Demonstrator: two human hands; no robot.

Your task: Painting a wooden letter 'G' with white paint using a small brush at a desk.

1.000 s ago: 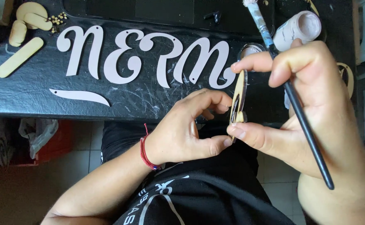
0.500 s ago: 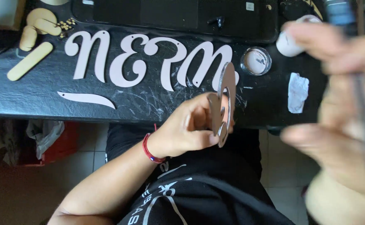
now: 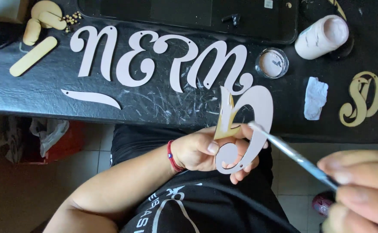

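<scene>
Head view shows a pale cutout letter (image 3: 251,129) grasped in the left hand (image 3: 206,151) above the lap, its edge touched by a paintbrush (image 3: 292,155) pinched in the blurred right hand (image 3: 361,190), the counter (image 3: 163,108) beyond holding painted letters (image 3: 154,58), a paint jar (image 3: 272,63) and a bottle (image 3: 320,36).

I see open room only over the lap, between my left hand (image 3: 202,149) with its cut-out letter (image 3: 245,125) and my right hand (image 3: 361,185), though the brush (image 3: 292,153) slants across that gap. On the table (image 3: 46,92) four painted letters (image 3: 159,60) fill the middle. To the right, the paint jar (image 3: 272,63), bottle (image 3: 322,36), tissue (image 3: 316,98) and gold piece (image 3: 361,97) crowd close. Wooden bits (image 3: 38,30) block the far left corner
</scene>
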